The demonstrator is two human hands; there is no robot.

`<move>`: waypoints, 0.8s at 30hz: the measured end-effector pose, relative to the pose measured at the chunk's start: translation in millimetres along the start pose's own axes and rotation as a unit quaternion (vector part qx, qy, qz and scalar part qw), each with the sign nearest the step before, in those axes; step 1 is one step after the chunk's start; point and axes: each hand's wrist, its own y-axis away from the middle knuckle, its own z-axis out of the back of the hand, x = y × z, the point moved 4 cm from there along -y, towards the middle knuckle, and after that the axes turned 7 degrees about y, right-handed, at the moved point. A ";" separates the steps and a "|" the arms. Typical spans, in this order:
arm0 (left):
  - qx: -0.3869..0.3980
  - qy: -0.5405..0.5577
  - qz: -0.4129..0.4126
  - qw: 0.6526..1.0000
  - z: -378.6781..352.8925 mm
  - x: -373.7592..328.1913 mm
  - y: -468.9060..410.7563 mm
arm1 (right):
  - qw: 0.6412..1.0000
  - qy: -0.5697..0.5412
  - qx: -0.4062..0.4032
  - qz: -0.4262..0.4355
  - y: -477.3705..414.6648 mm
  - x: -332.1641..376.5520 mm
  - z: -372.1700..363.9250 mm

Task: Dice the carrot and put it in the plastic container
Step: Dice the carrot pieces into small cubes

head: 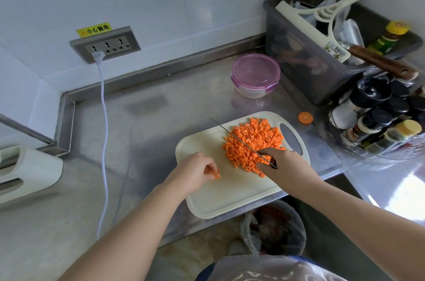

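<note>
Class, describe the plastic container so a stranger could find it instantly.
Start at the white cutting board on the steel counter. Beyond its far edge, beside the grey bin, sits the plastic container. Only it has a clear round body and purple clip-on lid.

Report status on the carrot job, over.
Left hand pinches a carrot piece; right hand grips the knife. Diced carrot piled on the cutting board. Container closed, beyond the board.
</note>
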 end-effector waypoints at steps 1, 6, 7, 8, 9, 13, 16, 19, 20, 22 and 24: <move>-0.007 0.009 0.006 1.000 3.8 -0.5 -3.7 | 1.000 0.000 -0.001 0.001 -0.3 -0.1 -0.6; 0.010 -0.067 0.010 0.998 4.1 0.8 -15.2 | 1.000 0.006 0.001 0.006 0.5 0.5 -2.3; 0.016 -0.075 0.012 0.997 2.2 1.8 -16.1 | 1.000 0.007 0.000 0.007 0.9 0.4 -2.5; 0.020 -0.078 0.015 0.997 0.8 1.9 -16.6 | 1.000 0.006 0.001 0.007 1.3 0.3 -2.6; 0.024 -0.084 0.019 0.996 -0.4 1.5 -16.7 | 1.000 0.006 0.000 0.007 1.5 0.1 -2.8; 0.043 -0.141 0.035 0.988 -7.5 -3.8 -13.2 | 1.000 -0.003 0.009 0.004 2.0 1.0 -4.8; -0.008 -0.131 0.080 0.988 -12.1 -4.1 -5.8 | 0.999 -0.030 0.022 0.001 3.3 5.0 -8.1; -0.089 -0.037 0.158 0.983 -15.8 -4.3 0.5 | 0.997 -0.061 0.046 0.007 5.6 10.5 -16.9; -0.110 0.000 0.172 0.979 -17.3 -6.6 1.9 | 0.996 -0.068 0.054 0.009 6.4 12.5 -20.5; -0.138 0.066 0.186 0.971 -19.2 -12.3 4.9 | 0.995 -0.076 0.068 0.009 7.7 15.4 -27.8; -0.160 0.135 0.197 0.958 -20.7 -16.0 10.0 | 0.994 -0.073 0.082 0.014 10.7 18.9 -34.1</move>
